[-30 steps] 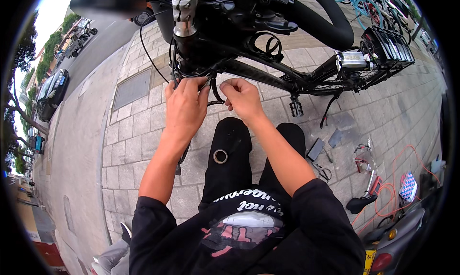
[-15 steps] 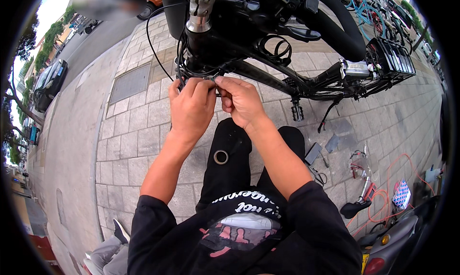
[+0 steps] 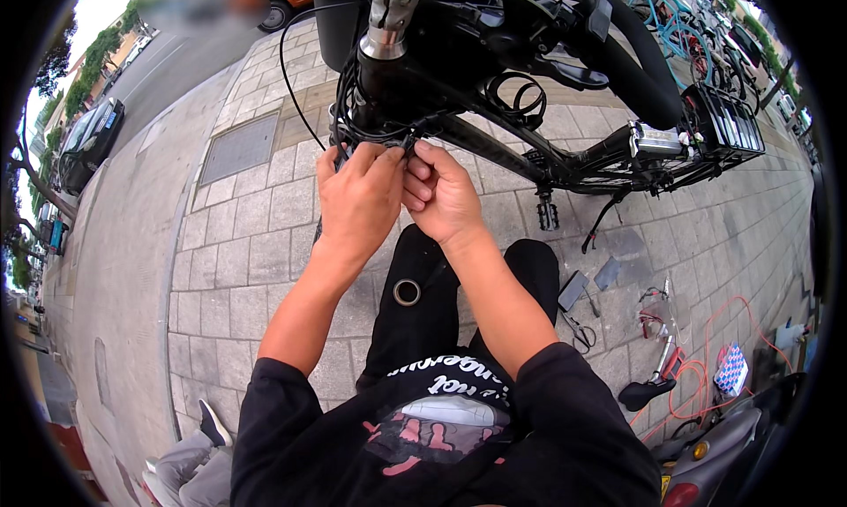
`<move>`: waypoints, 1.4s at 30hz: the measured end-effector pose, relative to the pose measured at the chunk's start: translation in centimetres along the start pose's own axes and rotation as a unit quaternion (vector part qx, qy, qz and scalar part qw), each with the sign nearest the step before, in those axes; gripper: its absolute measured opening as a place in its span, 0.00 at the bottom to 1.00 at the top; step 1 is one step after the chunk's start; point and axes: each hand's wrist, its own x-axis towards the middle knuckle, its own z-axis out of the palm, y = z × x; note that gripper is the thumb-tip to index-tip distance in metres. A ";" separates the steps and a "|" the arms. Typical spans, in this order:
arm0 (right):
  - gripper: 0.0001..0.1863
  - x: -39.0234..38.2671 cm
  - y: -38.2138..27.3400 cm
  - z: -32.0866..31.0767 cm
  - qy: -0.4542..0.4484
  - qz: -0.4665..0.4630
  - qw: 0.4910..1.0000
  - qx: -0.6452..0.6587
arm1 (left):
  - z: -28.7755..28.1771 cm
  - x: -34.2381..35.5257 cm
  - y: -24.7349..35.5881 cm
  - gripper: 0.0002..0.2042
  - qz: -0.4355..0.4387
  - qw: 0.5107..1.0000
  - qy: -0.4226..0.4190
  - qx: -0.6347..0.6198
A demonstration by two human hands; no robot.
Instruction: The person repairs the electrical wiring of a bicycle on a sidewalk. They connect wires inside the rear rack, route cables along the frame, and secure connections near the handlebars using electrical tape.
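A black bicycle (image 3: 459,127) stands before me, with a bundle of thin black cables (image 3: 346,92) running down by its silver-topped head tube. Below that tube, my left hand (image 3: 360,198) is closed on the black cables, its fingertips partly hidden behind its own back. Close against it, my right hand (image 3: 445,194) is closed too, with thumb and forefinger pinched by the cable ends. Whatever lies between those fingertips is too small to make out. On my black-trousered thigh rests a roll of tape (image 3: 407,292).
Scissors (image 3: 583,334) and a flat dark box (image 3: 573,290) lie on the paving to my right. Beyond them are a bicycle saddle (image 3: 646,394), an orange hose (image 3: 697,379) and a parked scooter (image 3: 719,450). Someone's shoe (image 3: 213,424) shows at lower left.
The bicycle's front part appears shifted slightly right and down. My right thumb and forefinger have drawn a little away from the left fingertips, and that hand has turned slightly.
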 end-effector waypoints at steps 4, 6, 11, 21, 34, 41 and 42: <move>0.13 0.2 -0.4 -0.4 -0.030 0.026 0.999 0.034 | 0.2 -0.1 -0.3 0.07 -0.025 0.996 0.009 -0.090; 0.12 0.5 -0.3 -0.9 -0.036 0.035 0.998 0.045 | 0.3 0.0 -0.5 0.06 -0.052 0.988 -0.003 -0.145; 0.11 0.8 0.0 -1.1 -0.036 0.040 0.997 0.060 | 0.8 -0.2 -0.8 0.07 -0.095 0.973 -0.006 -0.209; 0.13 -0.8 -1.6 -0.2 0.066 -0.021 0.990 -0.124 | 0.5 -0.2 -0.2 0.14 -0.129 0.950 -0.030 -0.283; 0.12 0.2 -4.7 0.0 0.059 0.072 0.971 -0.222 | 0.6 -0.6 -1.8 0.23 0.086 0.995 0.027 -0.050; 0.07 0.1 -4.8 -1.2 0.021 0.040 0.964 -0.261 | 1.0 -0.8 -2.0 0.12 0.035 0.990 0.042 -0.134; 0.06 0.0 -5.0 -1.3 0.017 0.029 0.959 -0.280 | 1.2 -0.8 -1.9 0.11 0.020 0.987 0.041 -0.151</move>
